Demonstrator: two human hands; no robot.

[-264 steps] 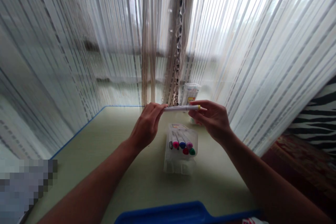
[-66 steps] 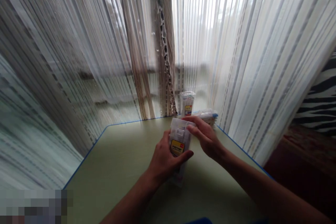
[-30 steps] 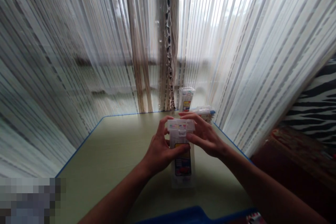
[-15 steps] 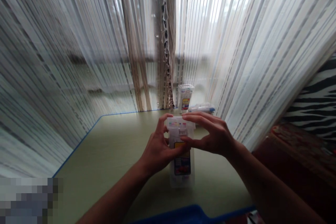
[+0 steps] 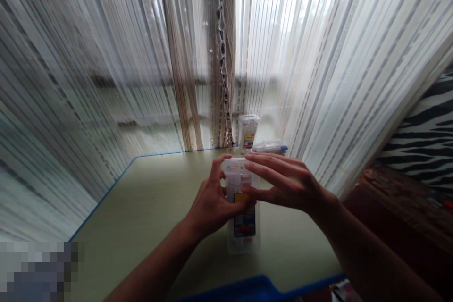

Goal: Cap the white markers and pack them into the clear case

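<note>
A tall clear plastic box (image 5: pixel 244 245) stands upright on the table right in front of me. It has a dark label with a yellow top on its front, and small coloured bits show through near its lid (image 5: pixel 233 163). My left hand (image 5: pixel 215 203) grips the upper part from the left, thumb across the label and index finger at the lid's edge. From the right, my right hand (image 5: pixel 283 179) holds the top, fingers over the lid and thumb on the front just below it. The contents lower down are hard to make out.
The pale green table (image 5: pixel 148 217) has a blue edge and a blue recess (image 5: pixel 233 291) at the front. A similar clear box (image 5: pixel 248 130) stands at the back, beside a low clear case (image 5: pixel 269 146) with a blue part. String curtains (image 5: pixel 300 56) hang behind.
The fingers of my right hand have spread a little and lie further over the lid. My left hand keeps its grip and the box stays in place.
</note>
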